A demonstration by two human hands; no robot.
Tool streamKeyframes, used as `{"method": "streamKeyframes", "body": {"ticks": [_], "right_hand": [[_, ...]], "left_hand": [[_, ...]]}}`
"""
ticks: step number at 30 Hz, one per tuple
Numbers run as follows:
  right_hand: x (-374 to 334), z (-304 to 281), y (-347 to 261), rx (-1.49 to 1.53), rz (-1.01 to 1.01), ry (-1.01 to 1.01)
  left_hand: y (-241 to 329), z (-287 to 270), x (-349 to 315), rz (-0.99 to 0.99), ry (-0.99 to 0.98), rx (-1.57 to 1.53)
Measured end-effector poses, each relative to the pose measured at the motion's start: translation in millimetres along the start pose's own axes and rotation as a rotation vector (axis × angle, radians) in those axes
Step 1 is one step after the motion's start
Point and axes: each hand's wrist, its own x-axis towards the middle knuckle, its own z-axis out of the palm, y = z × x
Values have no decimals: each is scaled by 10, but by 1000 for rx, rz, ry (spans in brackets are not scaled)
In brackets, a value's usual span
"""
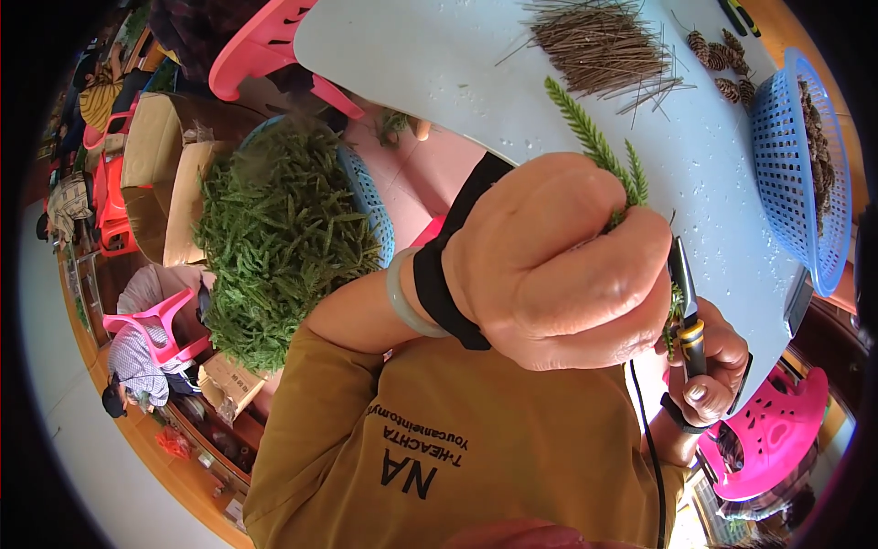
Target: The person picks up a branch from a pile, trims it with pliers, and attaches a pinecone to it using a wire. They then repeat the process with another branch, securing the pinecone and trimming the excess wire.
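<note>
Curled into a tight fist, the left hand [558,265] grips a green fern-like sprig [586,134]; two leafy tips stick out past its fingers, and whether both belong to one stem cannot be told. Just to its right and nearer the body, the right hand [722,359] is wrapped around a pliers-like tool [693,346] with a black-and-yellow grip, its metal end pointing away from the body beside the lower greenery; whether metal and stem touch is unclear. Behind the left fist sit a black wristband [444,284] and a pale bangle [402,295]. Beyond both hands spreads a pale blue table [412,55], bearing a heap of thin brown sticks [599,46] ahead of the left fist and, farther right, a cluster of pine cones [719,59]. Ahead and to the right of the right hand is a blue perforated basket [777,174] with brown contents. Well left of the left hand, similar green sprigs [279,238] are heaped in another blue basket [373,212], with an open cardboard box [146,178] past them.
</note>
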Motion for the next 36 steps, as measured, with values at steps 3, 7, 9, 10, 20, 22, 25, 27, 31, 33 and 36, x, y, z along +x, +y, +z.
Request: {"method": "streamKeyframes", "body": {"ticks": [3,7,9,10,20,22,25,27,31,33,36], "right_hand": [[-21,11,-26,11,32,5],[-36,29,-11,12,42,22],[-42,43,-7,9,38,30],[-44,49,-7,11,40,33],[-1,127,22,-25,1,37],[-1,134,32,-22,-1,49],[4,138,37,-16,-3,69],[17,120,39,2,-6,49],[1,42,85,25,-30,12],[22,-22,97,32,-40,0],[164,-165,131,-119,-191,-109]], "left_hand": [[-5,-8,9,16,-17,6],[-5,15,6,48,-8,61],[-1,13,9,44,-11,65],[2,10,10,40,-14,70],[62,3,14,-20,-16,65],[68,14,1,-31,-13,71],[78,19,-13,-29,-8,86],[84,20,-23,-12,0,114],[90,75,-46,-19,73,87],[59,-11,-2,-67,-1,1],[36,-86,82,-167,-151,-168]]}}
